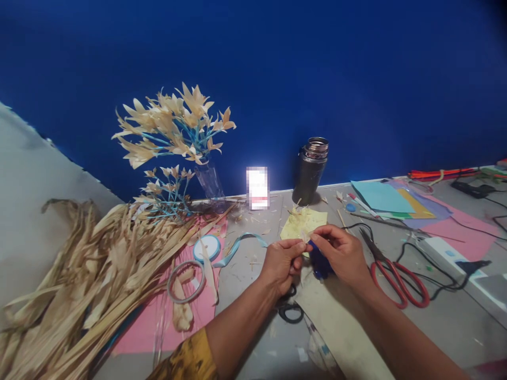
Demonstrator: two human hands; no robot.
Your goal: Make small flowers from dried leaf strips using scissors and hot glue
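Observation:
My left hand (pixel 282 262) and my right hand (pixel 341 252) meet over the middle of the table, both pinching a small pale husk piece (pixel 304 236) between thumb and fingers. A dark blue object (pixel 319 264) sits under my right palm; what it is I cannot make out. Below the hands lie a yellow paper sheet (pixel 301 222) with husk scraps and a long beige strip (pixel 336 322). Black scissors (pixel 290 309) lie partly under my left wrist.
A heap of dried corn husks (pixel 79 274) fills the left. A glass vase with husk flowers (pixel 178 132) stands at the back, with a metal flask (pixel 312 169) to its right. Red-handled scissors (pixel 396 277), tape rolls (pixel 186 279), blue ribbon (pixel 237 245), coloured papers (pixel 396 203) and cables (pixel 455 264) lie around.

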